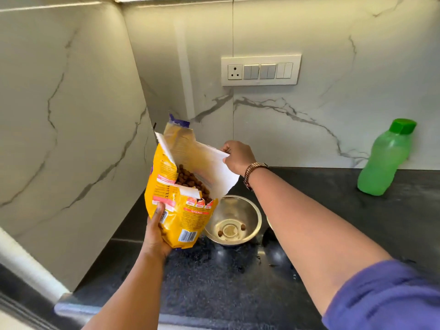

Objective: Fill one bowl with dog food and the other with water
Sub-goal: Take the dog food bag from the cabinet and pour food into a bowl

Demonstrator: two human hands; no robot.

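Observation:
A torn-open yellow dog food bag (188, 217) hangs tilted over a steel bowl (247, 210) on the black counter. Brown kibble shows in the bag's mouth, and two pieces lie in the bowl's bottom. My left hand (156, 232) grips the bag's lower end from below. My right hand (238, 156) pinches the white inner flap at the bag's top, holding it open. A second bowl is mostly hidden behind my right forearm; only a sliver of rim (268, 222) shows. A green water bottle (385, 160) with its green cap on leans against the back wall at the right.
The black counter (238, 282) sits in a corner of white marble walls. A switch panel with a socket (260, 70) is on the back wall above the bowl. The counter's front edge runs along the bottom left.

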